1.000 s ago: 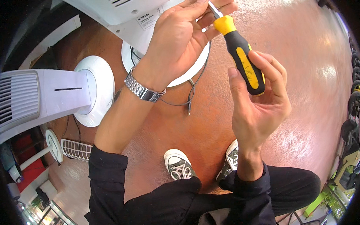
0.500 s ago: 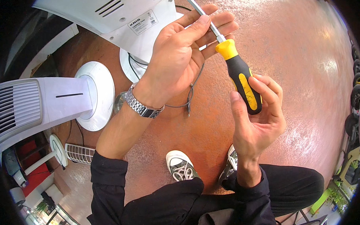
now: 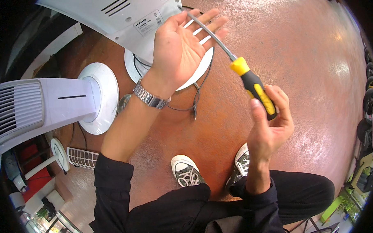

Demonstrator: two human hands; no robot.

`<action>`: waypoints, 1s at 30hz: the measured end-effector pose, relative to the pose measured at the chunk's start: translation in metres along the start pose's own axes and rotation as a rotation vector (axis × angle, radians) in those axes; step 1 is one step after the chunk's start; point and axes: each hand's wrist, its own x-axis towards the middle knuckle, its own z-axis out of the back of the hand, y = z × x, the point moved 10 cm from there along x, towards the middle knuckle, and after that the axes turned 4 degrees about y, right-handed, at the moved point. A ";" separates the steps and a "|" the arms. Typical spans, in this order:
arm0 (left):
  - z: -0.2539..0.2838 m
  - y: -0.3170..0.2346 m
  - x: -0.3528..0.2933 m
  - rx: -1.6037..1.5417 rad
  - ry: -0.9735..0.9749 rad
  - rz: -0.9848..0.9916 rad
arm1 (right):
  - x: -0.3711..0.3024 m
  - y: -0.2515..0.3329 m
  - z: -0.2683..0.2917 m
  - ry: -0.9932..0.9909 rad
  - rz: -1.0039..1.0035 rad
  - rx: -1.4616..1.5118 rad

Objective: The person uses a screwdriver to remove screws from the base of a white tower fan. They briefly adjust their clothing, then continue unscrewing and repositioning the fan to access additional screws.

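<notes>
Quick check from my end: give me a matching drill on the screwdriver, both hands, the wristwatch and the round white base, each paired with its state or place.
Things:
1. screwdriver
2. left hand
3. wristwatch
4. round white base
5. right hand

States or places:
A. open, palm up, fingers spread
B. on the floor, at the foot of a white tower fan
C. gripping a yellow and black handle
D. strapped round the left wrist
E. shaft slanting across the open fingers

Pairs: 1-E, 2-A, 3-D, 4-B, 5-C
</notes>
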 end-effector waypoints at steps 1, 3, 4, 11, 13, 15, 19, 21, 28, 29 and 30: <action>0.015 -0.003 -0.005 0.087 -0.130 -0.034 | 0.003 -0.012 0.014 -0.035 -0.029 0.002; 0.044 -0.007 -0.021 0.259 -0.392 -0.100 | 0.010 -0.032 0.035 -0.127 -0.213 0.179; 0.062 -0.010 -0.030 0.350 -0.458 -0.123 | 0.015 -0.039 0.044 -0.177 -0.235 0.229; 0.154 -0.036 -0.074 1.598 -0.505 -0.226 | 0.044 -0.171 0.085 -0.394 -0.628 0.524; 0.154 -0.032 -0.086 1.865 -0.379 -0.456 | 0.034 -0.227 0.097 -0.438 -0.771 0.541; 0.173 -0.035 -0.106 1.909 -0.379 -0.441 | 0.019 -0.267 0.105 -0.514 -0.877 0.527; 0.155 -0.038 -0.109 2.142 -0.169 -0.499 | 0.006 -0.301 0.090 -0.498 -0.996 0.486; 0.137 -0.025 -0.087 2.214 0.006 -0.485 | 0.007 -0.318 0.083 -0.484 -1.035 0.444; 0.157 0.001 -0.043 2.599 0.232 -0.206 | 0.040 -0.327 0.070 -0.061 -1.234 -0.478; 0.154 0.018 -0.032 2.507 0.258 -0.111 | 0.053 -0.338 0.096 0.067 -1.149 -0.609; 0.149 0.044 -0.016 2.435 0.324 -0.087 | 0.078 -0.346 0.136 0.192 -0.940 -0.740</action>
